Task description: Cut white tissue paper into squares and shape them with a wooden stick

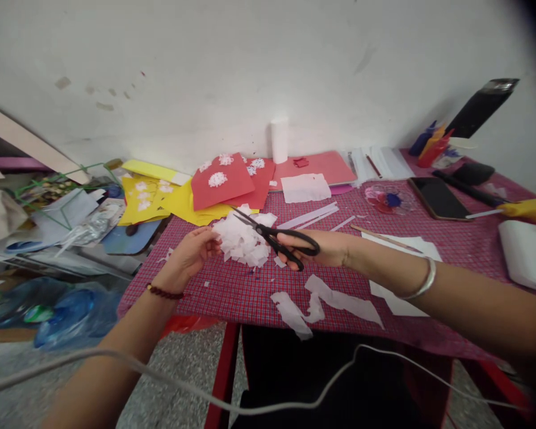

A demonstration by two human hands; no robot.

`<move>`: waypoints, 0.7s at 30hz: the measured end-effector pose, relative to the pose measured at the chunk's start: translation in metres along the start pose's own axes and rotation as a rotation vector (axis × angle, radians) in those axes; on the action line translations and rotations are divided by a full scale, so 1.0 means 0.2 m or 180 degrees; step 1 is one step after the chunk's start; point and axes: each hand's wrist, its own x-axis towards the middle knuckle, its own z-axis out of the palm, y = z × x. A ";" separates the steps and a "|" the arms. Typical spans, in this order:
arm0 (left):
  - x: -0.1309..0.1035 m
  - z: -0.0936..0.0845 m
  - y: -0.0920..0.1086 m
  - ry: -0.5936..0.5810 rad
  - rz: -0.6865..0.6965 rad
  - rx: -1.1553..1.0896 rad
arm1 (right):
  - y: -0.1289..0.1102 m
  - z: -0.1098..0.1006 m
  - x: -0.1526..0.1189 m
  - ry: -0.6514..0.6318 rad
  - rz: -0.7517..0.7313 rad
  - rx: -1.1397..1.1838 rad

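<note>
1 black scissors (pixel 261 229) over the white scrap pile (pixel 243 243), right hand (pixel 330 249) clamped on the handles. Left hand (pixel 193 251) at the pile's left edge, fingers bunched; can't tell if they pinch a scrap. 1 upright white roll (pixel 279 141) behind the pile, 1 phone (pixel 438 198) well right of it.

Scissors (pixel 264 232) (right hand (pixel 328 249)), scraps (pixel 242 239), apparently tissue
</note>
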 end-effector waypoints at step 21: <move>-0.01 0.12 -0.04 -0.0491 -0.0135 0.0189 | 0.01 0.06 0.01 -0.0042 0.0038 -0.0332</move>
